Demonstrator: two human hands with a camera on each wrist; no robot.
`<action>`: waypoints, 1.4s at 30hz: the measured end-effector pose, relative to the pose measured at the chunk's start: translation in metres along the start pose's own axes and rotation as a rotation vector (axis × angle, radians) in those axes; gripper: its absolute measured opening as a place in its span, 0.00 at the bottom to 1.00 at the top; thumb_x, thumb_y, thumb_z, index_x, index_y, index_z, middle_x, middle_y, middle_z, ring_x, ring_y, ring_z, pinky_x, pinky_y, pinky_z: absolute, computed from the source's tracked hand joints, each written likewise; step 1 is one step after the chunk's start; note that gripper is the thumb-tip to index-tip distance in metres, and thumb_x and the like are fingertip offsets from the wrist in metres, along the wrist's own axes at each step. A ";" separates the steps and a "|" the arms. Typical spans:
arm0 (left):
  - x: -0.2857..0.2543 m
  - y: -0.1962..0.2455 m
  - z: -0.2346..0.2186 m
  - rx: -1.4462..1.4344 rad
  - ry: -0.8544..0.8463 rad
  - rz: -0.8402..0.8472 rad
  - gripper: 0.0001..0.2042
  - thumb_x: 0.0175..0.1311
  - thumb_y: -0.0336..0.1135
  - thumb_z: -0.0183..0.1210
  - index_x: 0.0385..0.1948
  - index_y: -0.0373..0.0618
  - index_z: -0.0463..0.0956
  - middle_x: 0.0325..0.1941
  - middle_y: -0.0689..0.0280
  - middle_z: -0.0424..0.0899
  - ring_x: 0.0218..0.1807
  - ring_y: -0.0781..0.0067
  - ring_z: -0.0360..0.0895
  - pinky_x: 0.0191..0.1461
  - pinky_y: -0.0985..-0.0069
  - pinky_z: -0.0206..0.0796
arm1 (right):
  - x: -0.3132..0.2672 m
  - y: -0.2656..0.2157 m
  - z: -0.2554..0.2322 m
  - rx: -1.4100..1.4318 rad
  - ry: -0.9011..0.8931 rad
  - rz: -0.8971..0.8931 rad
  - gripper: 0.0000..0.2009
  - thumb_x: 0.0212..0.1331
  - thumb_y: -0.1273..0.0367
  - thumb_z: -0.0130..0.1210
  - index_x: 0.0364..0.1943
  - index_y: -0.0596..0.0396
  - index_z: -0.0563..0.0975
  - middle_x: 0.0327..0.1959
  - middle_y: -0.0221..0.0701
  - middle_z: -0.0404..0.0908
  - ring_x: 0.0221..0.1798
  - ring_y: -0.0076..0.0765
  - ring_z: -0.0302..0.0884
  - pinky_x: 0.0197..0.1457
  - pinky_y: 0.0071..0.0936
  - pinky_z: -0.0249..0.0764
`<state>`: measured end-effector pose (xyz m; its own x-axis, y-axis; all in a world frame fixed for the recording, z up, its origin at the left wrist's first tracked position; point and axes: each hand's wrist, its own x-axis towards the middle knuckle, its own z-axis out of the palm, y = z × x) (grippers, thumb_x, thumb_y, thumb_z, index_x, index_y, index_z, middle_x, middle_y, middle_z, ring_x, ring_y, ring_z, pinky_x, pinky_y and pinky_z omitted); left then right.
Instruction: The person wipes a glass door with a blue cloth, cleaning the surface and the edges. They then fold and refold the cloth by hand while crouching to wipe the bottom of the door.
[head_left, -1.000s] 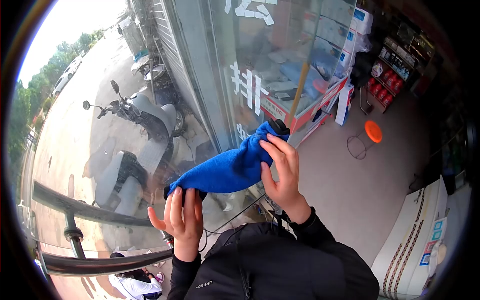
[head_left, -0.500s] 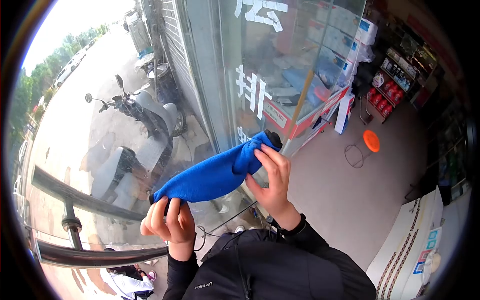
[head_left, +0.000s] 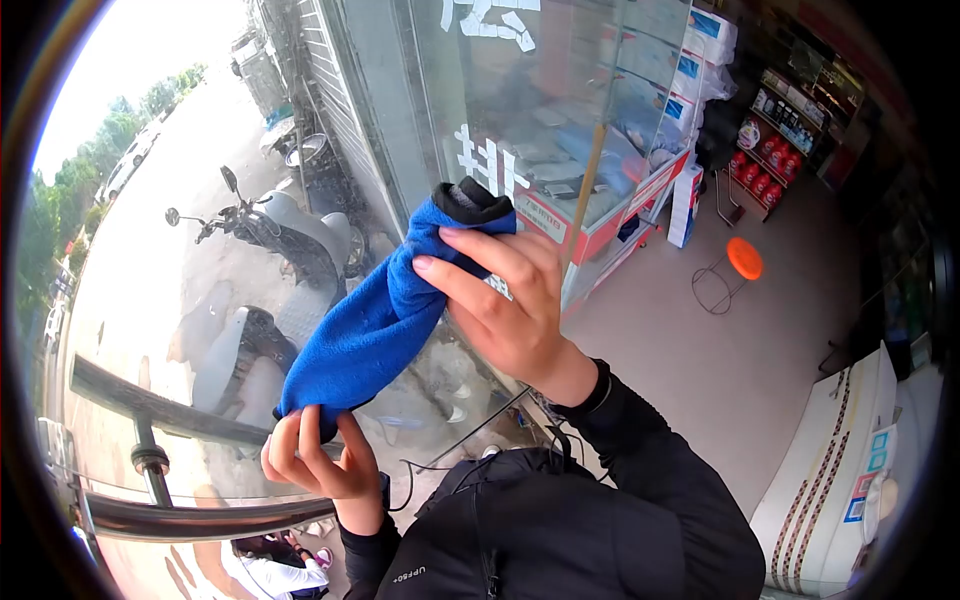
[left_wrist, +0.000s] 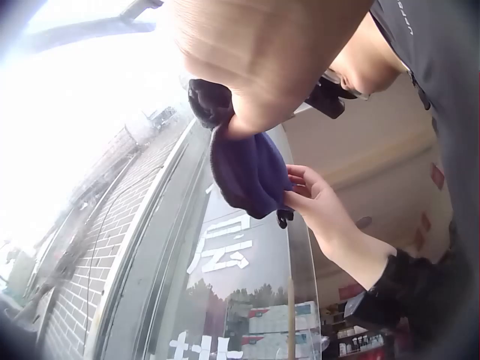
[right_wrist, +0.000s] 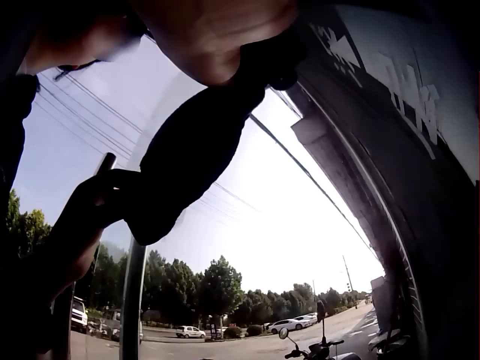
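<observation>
Held slantwise in front of the chest is a soft blue cloth sleeve (head_left: pixel 360 330) with black-trimmed ends. My left hand (head_left: pixel 325 460) pinches its lower end, fingertips along the black edge. Higher up and to the right, my right hand (head_left: pixel 510 305) grips the other end, where the black opening faces up and the cloth bunches under the fingers. Seen by the left wrist camera, the sleeve (left_wrist: pixel 251 176) hangs between both hands. In the right wrist view the sleeve (right_wrist: pixel 199 146) is a dark shape against the sky. The right thumb is hidden in the head view.
A glass door panel with white lettering (head_left: pixel 485 165) stands close ahead, and a metal handrail (head_left: pixel 200 520) runs at lower left. Beyond the glass is a parked scooter (head_left: pixel 290 250). Inside are an orange stool (head_left: pixel 744 259) and a white cabinet (head_left: pixel 825 470). A person (head_left: pixel 275 570) is at lower left.
The sleeve has tilted more steeply. My right hand has moved up and left with its end, turning the black opening upward; my left hand has shifted slightly down and left, still holding its end.
</observation>
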<state>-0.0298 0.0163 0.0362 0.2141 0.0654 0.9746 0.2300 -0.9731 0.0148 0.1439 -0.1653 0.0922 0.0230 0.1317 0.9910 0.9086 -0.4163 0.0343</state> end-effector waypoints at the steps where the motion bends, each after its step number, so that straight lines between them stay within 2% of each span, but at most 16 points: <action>1: 0.004 0.004 0.005 -0.017 -0.004 0.053 0.16 0.59 0.25 0.70 0.50 0.40 0.82 0.50 0.61 0.81 0.53 0.58 0.75 0.61 0.61 0.62 | 0.005 0.007 -0.004 0.001 -0.007 0.014 0.23 0.55 0.72 0.65 0.57 0.37 0.83 0.62 0.23 0.79 0.55 0.32 0.73 0.59 0.33 0.68; 5: 0.013 0.027 0.027 -0.050 0.066 0.051 0.15 0.59 0.28 0.71 0.48 0.41 0.85 0.50 0.63 0.85 0.51 0.63 0.78 0.58 0.68 0.62 | -0.002 0.025 -0.020 -0.024 -0.040 0.100 0.27 0.52 0.78 0.66 0.59 0.40 0.81 0.62 0.26 0.79 0.56 0.37 0.74 0.60 0.35 0.67; 9: 0.016 0.053 0.044 -0.053 -0.008 0.140 0.14 0.58 0.27 0.71 0.46 0.48 0.88 0.50 0.69 0.86 0.51 0.73 0.83 0.54 0.74 0.56 | -0.048 0.050 -0.028 -0.054 -0.022 0.252 0.27 0.53 0.80 0.66 0.59 0.43 0.80 0.61 0.30 0.78 0.58 0.42 0.73 0.62 0.38 0.67; 14: 0.017 0.089 0.072 -0.141 -0.115 0.269 0.14 0.62 0.30 0.67 0.49 0.53 0.88 0.52 0.75 0.85 0.50 0.83 0.83 0.58 0.76 0.52 | -0.107 0.094 -0.030 -0.018 0.080 0.504 0.22 0.55 0.79 0.66 0.56 0.52 0.77 0.60 0.37 0.76 0.64 0.44 0.71 0.64 0.37 0.67; 17: 0.042 0.120 0.088 -0.202 -0.130 0.284 0.14 0.64 0.32 0.65 0.52 0.53 0.86 0.52 0.74 0.84 0.52 0.84 0.83 0.60 0.77 0.51 | -0.080 0.128 -0.035 -0.062 0.194 0.458 0.22 0.57 0.79 0.64 0.57 0.53 0.77 0.59 0.37 0.77 0.62 0.48 0.71 0.68 0.39 0.64; 19: 0.060 0.144 0.102 -0.243 -0.093 0.266 0.19 0.58 0.30 0.67 0.53 0.53 0.86 0.54 0.74 0.84 0.54 0.84 0.82 0.59 0.77 0.52 | -0.047 0.157 -0.048 -0.148 0.202 0.410 0.20 0.60 0.78 0.62 0.57 0.53 0.77 0.60 0.37 0.77 0.64 0.47 0.71 0.69 0.40 0.64; 23: 0.086 0.190 0.135 -0.235 0.033 0.247 0.19 0.59 0.29 0.65 0.53 0.52 0.84 0.54 0.75 0.82 0.54 0.84 0.81 0.60 0.77 0.52 | 0.029 0.219 -0.068 -0.226 0.231 0.184 0.18 0.64 0.76 0.59 0.58 0.53 0.77 0.62 0.36 0.78 0.65 0.46 0.72 0.71 0.39 0.63; 25: 0.100 0.211 0.143 -0.260 0.039 0.239 0.18 0.59 0.29 0.64 0.53 0.52 0.84 0.54 0.75 0.81 0.55 0.84 0.81 0.60 0.76 0.52 | 0.052 0.247 -0.076 -0.268 0.244 0.099 0.19 0.65 0.75 0.60 0.60 0.52 0.76 0.63 0.35 0.78 0.62 0.40 0.74 0.61 0.32 0.69; 27: 0.106 0.224 0.148 -0.284 0.038 0.234 0.18 0.60 0.29 0.63 0.53 0.51 0.83 0.54 0.75 0.81 0.55 0.83 0.81 0.60 0.76 0.52 | 0.051 0.257 -0.081 -0.263 0.237 0.129 0.19 0.64 0.75 0.60 0.60 0.52 0.75 0.62 0.34 0.77 0.62 0.40 0.74 0.61 0.32 0.70; 31: 0.097 0.232 0.157 -0.282 0.021 0.249 0.15 0.60 0.30 0.61 0.50 0.51 0.83 0.55 0.72 0.81 0.56 0.79 0.80 0.59 0.73 0.55 | -0.001 0.264 -0.083 -0.307 0.192 0.296 0.21 0.64 0.74 0.61 0.62 0.51 0.73 0.59 0.34 0.74 0.63 0.39 0.72 0.56 0.30 0.74; 33: 0.080 0.226 0.158 -0.313 -0.061 0.333 0.16 0.59 0.31 0.61 0.51 0.50 0.83 0.55 0.71 0.82 0.57 0.77 0.80 0.59 0.72 0.56 | -0.042 0.253 -0.082 -0.147 0.127 0.557 0.22 0.65 0.73 0.61 0.63 0.51 0.72 0.61 0.34 0.72 0.64 0.37 0.71 0.57 0.30 0.76; 36: 0.035 0.215 0.162 -0.329 -0.156 0.419 0.18 0.58 0.31 0.61 0.52 0.48 0.83 0.55 0.69 0.82 0.57 0.75 0.80 0.56 0.73 0.58 | -0.107 0.247 -0.074 0.022 0.168 0.670 0.22 0.66 0.76 0.59 0.63 0.53 0.72 0.60 0.36 0.74 0.61 0.38 0.73 0.59 0.31 0.74; 38: 0.009 0.212 0.165 -0.337 -0.222 0.473 0.19 0.58 0.30 0.61 0.53 0.47 0.83 0.56 0.69 0.81 0.58 0.74 0.79 0.55 0.73 0.60 | -0.146 0.247 -0.070 0.152 0.173 0.832 0.21 0.70 0.76 0.55 0.65 0.56 0.69 0.60 0.35 0.75 0.60 0.33 0.73 0.63 0.30 0.72; 39: -0.001 0.211 0.166 -0.330 -0.280 0.514 0.19 0.57 0.31 0.61 0.53 0.47 0.82 0.56 0.69 0.81 0.59 0.74 0.78 0.54 0.73 0.60 | -0.169 0.258 -0.068 0.151 0.173 0.838 0.21 0.70 0.76 0.55 0.65 0.56 0.69 0.60 0.35 0.75 0.60 0.33 0.73 0.63 0.30 0.72; 41: -0.011 0.213 0.164 -0.328 -0.346 0.555 0.19 0.57 0.31 0.61 0.53 0.46 0.82 0.57 0.68 0.80 0.59 0.74 0.77 0.53 0.73 0.61 | -0.199 0.272 -0.070 0.420 0.026 1.027 0.19 0.72 0.76 0.51 0.65 0.60 0.69 0.59 0.33 0.77 0.58 0.29 0.74 0.63 0.27 0.71; 42: -0.012 0.213 0.165 -0.328 -0.391 0.558 0.19 0.56 0.32 0.61 0.52 0.46 0.82 0.56 0.68 0.80 0.59 0.74 0.77 0.53 0.73 0.61 | -0.202 0.274 -0.068 0.446 0.068 1.065 0.17 0.72 0.77 0.48 0.63 0.62 0.70 0.53 0.30 0.79 0.54 0.25 0.74 0.61 0.26 0.71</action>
<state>0.1733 -0.1555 -0.0095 0.5509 -0.4424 0.7077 -0.2924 -0.8965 -0.3327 0.3597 -0.3675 -0.0896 0.8553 -0.1493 0.4962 0.5095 0.0686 -0.8577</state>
